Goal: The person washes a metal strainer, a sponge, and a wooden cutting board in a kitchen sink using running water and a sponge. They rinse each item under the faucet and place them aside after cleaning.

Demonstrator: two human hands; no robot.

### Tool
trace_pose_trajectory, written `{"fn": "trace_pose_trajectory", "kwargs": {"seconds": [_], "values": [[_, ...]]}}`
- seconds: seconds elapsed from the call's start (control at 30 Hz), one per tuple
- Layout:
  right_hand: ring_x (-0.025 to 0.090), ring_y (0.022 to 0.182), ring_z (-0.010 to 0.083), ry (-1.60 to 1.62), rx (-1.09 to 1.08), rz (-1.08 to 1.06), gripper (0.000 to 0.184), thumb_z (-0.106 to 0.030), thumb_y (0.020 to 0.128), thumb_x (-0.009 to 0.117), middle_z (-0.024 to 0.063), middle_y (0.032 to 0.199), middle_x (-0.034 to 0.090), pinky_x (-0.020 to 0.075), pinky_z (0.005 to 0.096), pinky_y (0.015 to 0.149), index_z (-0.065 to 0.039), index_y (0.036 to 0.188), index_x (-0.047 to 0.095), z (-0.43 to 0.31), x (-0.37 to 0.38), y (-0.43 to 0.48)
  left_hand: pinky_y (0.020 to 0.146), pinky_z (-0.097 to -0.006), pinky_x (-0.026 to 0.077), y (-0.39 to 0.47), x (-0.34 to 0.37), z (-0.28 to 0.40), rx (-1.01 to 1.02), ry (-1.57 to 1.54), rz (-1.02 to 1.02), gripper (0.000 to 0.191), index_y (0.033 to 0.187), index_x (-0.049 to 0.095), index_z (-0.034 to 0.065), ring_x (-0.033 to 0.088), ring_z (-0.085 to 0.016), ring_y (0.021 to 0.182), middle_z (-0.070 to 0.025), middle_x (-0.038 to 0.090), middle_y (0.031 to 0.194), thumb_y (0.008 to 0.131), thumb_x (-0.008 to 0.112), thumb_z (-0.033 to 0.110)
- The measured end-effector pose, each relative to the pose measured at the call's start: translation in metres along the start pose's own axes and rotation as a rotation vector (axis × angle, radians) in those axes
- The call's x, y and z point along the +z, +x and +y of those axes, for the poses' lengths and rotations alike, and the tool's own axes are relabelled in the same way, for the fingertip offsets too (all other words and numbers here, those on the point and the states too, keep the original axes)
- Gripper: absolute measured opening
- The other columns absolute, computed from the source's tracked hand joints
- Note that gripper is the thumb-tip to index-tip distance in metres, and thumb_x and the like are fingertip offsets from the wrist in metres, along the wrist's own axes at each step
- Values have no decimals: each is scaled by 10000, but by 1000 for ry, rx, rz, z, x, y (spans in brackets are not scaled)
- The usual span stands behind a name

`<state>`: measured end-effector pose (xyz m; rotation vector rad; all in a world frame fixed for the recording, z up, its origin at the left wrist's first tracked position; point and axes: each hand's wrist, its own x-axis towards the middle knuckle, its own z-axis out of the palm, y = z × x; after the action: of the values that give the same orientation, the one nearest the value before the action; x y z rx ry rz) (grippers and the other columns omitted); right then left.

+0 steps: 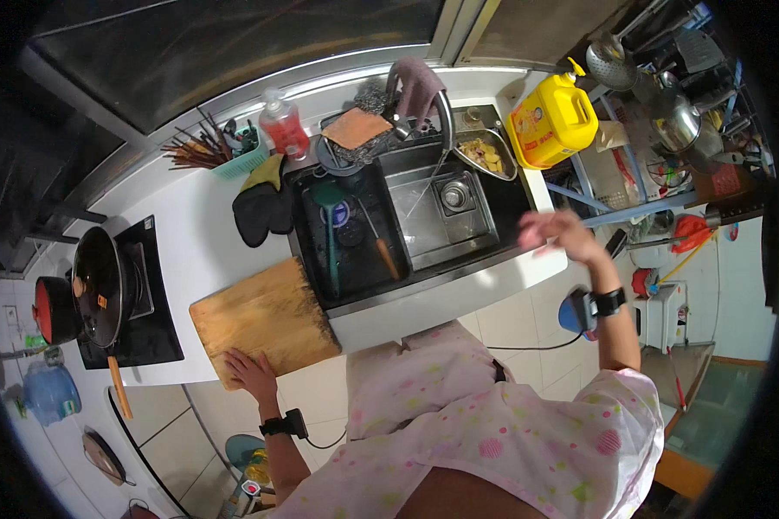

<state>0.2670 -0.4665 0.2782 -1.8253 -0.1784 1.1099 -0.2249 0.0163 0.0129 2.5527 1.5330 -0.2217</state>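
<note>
My left hand (250,373) lies spread on the near edge of a worn wooden cutting board (266,318), which juts past the counter's front edge beside the sink. My right hand (561,235) is raised near the sink's right end, blurred, its fingers apart and nothing visible in them. From the faucet (446,123), draped with a cloth (419,87), a thin stream of water falls into the steel sink basin (422,224). A strainer basket of food scraps (487,154) sits at the far right corner. In the black left basin (357,259) lie a green spatula (331,227) and a wooden-handled utensil (384,253).
Behind the sink stand a yellow pump jug (552,120), a red soap bottle (284,126) and a chopstick basket (243,152). Black oven mitts (259,211) lie left of the sink. A lidded pan (97,285) occupies the cooktop, its handle overhanging the counter. Racks with utensils (678,123) crowd the right.
</note>
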Motion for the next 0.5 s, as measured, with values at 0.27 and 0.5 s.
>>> {"fn": "trace_pose_trajectory", "kwargs": {"seconds": [0.27, 0.5], "values": [[462, 1358, 311, 528, -147, 23, 600, 25, 881, 489, 225, 1467, 430, 454, 449, 1085, 80, 1461, 347, -65, -49, 149, 1152, -655, 142, 1, 8, 11, -69, 97, 15, 807, 1587, 51, 36, 90, -428, 1511, -217, 28, 1652, 1028, 371, 522], [585, 1146, 293, 558, -53, -218, 533, 108, 737, 479, 179, 1207, 559, 512, 442, 978, 100, 1270, 472, -59, -30, 309, 1110, -614, 293, 1, -25, 16, -68, 41, 41, 671, 1523, 261, 4, 219, -426, 1468, -239, 232, 1584, 1020, 466, 398]]}}
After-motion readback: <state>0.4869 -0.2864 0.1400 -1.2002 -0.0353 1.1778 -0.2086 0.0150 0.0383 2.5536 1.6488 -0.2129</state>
